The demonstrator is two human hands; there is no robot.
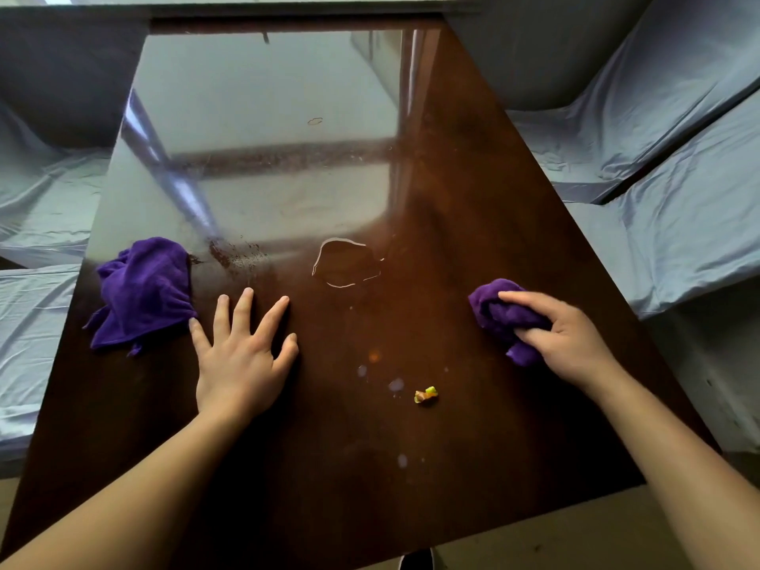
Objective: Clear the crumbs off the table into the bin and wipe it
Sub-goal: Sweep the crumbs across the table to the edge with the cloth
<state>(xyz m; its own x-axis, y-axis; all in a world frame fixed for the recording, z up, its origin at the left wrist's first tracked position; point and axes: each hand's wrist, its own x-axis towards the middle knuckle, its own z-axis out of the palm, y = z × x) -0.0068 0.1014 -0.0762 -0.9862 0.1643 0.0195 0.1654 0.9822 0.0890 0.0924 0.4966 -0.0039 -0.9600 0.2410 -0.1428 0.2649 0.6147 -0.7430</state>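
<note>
A glossy dark brown table [473, 199] fills the view. My right hand [565, 337] is shut on a bunched purple cloth [499, 314], pressed on the table near its right edge. My left hand [242, 355] lies flat on the table with fingers spread and holds nothing. A second purple cloth [144, 292] lies crumpled just left of my left hand, touching its little finger. A small yellow-orange crumb [426, 395] lies between my hands near the front. A patch of fine dark crumbs [234, 255] lies right of the second cloth. A puddle outline [345, 263] and pale smears [395, 384] mark the surface.
Seats draped in pale blue sheets stand to the left [37, 207] and right [666, 191] of the table. Bare floor [575, 536] shows past the table's front edge. No bin is in view.
</note>
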